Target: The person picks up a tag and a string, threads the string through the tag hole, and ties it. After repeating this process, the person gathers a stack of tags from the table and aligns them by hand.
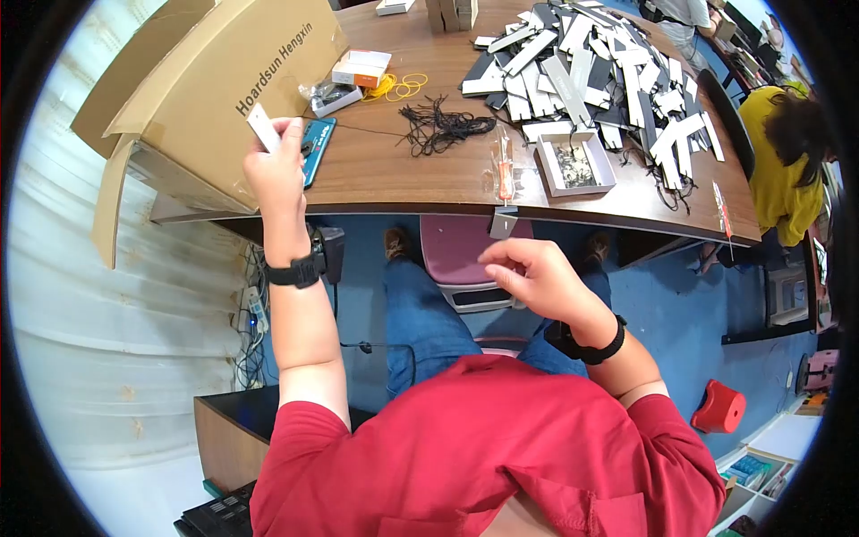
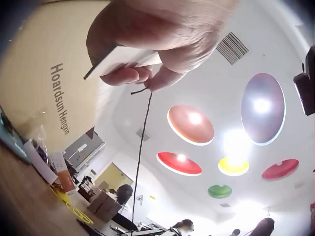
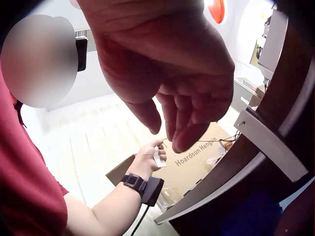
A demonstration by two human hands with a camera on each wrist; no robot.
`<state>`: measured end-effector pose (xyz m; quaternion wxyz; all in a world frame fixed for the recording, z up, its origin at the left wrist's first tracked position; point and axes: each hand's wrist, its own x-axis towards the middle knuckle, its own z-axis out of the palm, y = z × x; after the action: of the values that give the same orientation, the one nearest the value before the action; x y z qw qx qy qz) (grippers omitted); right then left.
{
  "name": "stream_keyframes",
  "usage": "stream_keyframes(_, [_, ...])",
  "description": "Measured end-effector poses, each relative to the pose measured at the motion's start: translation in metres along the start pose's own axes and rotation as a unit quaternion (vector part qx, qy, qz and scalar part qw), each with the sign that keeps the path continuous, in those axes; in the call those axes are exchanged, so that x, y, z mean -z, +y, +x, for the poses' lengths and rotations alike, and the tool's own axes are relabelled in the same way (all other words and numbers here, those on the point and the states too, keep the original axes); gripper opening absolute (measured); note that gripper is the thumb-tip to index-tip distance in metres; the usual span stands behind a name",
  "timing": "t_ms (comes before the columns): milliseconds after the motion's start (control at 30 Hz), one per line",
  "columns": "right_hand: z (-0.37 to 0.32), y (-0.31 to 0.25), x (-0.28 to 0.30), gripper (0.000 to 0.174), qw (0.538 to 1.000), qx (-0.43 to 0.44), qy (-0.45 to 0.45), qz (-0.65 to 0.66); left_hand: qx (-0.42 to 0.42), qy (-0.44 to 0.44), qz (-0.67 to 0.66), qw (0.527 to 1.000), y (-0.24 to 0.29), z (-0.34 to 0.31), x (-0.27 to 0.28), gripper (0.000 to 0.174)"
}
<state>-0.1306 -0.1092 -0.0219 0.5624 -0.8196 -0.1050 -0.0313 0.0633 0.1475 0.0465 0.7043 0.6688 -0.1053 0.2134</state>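
Observation:
My left hand [image 1: 279,166], raised in front of the cardboard box, holds a flat white tag [image 1: 263,127]. In the left wrist view its thumb and fingertips also pinch a thin black cord [image 2: 141,142], whose short end pokes out beside them. The cord stretches toward a tangle of black cords [image 1: 443,125] on the table. My right hand [image 1: 548,279] hovers before the table's front edge, fingers loosely bent, holding nothing. Close beyond it, a tag [image 1: 504,221] juts over the edge, below an orange-handled tool [image 1: 506,179]; it looms large and white in the right wrist view.
A big heap of black and white tags [image 1: 573,72] covers the table's right side. A small white box [image 1: 586,188] of tiny pieces stands before it. The large cardboard box [image 1: 224,80], a teal pad [image 1: 318,148] and yellow cord [image 1: 394,87] lie left. A person in yellow [image 1: 778,170] is at right.

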Motion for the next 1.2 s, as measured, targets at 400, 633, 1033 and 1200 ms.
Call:
stream_keyframes(400, [0.022,-0.011,-0.013,0.013,0.994,-0.044,0.041,0.094,0.226,-0.434,0.023,0.872,0.013,-0.098,-0.039,0.015])
stream_keyframes(633, [-0.010,-0.005,0.030,0.026,0.952,0.062,0.148,0.259,0.237,-0.210,0.033,0.948,-0.104,-0.002,-0.003,0.039])
stream_keyframes(1033, [-0.051,-0.026,0.044,0.029,0.919,0.161,0.022,0.359,-0.090,-0.076,0.621,0.775,-0.106,-0.008,-0.026,0.040])
stream_keyframes(1200, [-0.049,-0.028,0.045,0.030,0.942,-0.005,-0.051,0.331,-0.169,-0.285,0.284,0.900,-0.010,-0.080,-0.050,0.026])
